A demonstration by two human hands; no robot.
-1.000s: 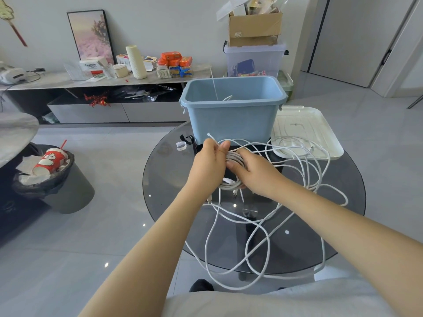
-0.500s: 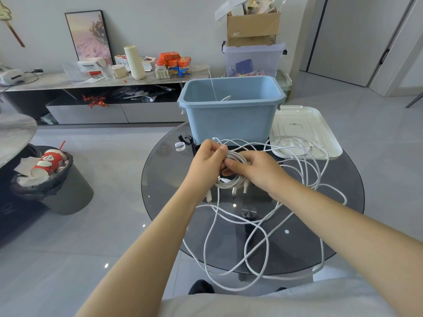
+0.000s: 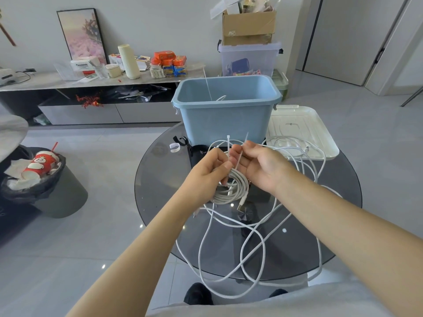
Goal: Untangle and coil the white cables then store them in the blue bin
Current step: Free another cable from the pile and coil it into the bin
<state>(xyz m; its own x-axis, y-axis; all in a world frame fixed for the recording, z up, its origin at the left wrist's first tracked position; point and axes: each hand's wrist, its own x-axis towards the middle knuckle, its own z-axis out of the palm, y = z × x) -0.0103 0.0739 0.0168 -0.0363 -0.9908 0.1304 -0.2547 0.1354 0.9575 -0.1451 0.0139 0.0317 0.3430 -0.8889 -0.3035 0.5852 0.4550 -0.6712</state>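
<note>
- Where the two hands meet just above the frame's centre, the left hand (image 3: 209, 170) is closed around the top of a coiled white cable (image 3: 231, 188), thumb pressed against curled fingers, and a thin white cable tie (image 3: 229, 147) stands upright out of its grip.
- Opposite it, the right hand (image 3: 258, 165) pinches a second thin white strip (image 3: 240, 156) between thumb and fingertips; the strip slants up and to the right.
- Below both hands the coil hangs as a tight round bundle of smooth cord, with a metal USB plug (image 3: 240, 205) dangling at its lower right.
- Loose white cables (image 3: 251, 252) sprawl in wide tangled loops across the lower centre, draping over the near edge of the round dark glass table (image 3: 160, 197).
- Behind the hands, in the upper centre, the blue bin (image 3: 224, 120) stands on the table: a matte plastic rectangular tub with a rolled rim, open, a bit of white cord visible inside.
- Right of the bin lies a flat white plastic lid (image 3: 320, 133) with more cable looped over it.
- Left of the bin sit small black and white strap loops (image 3: 175, 147).
</note>
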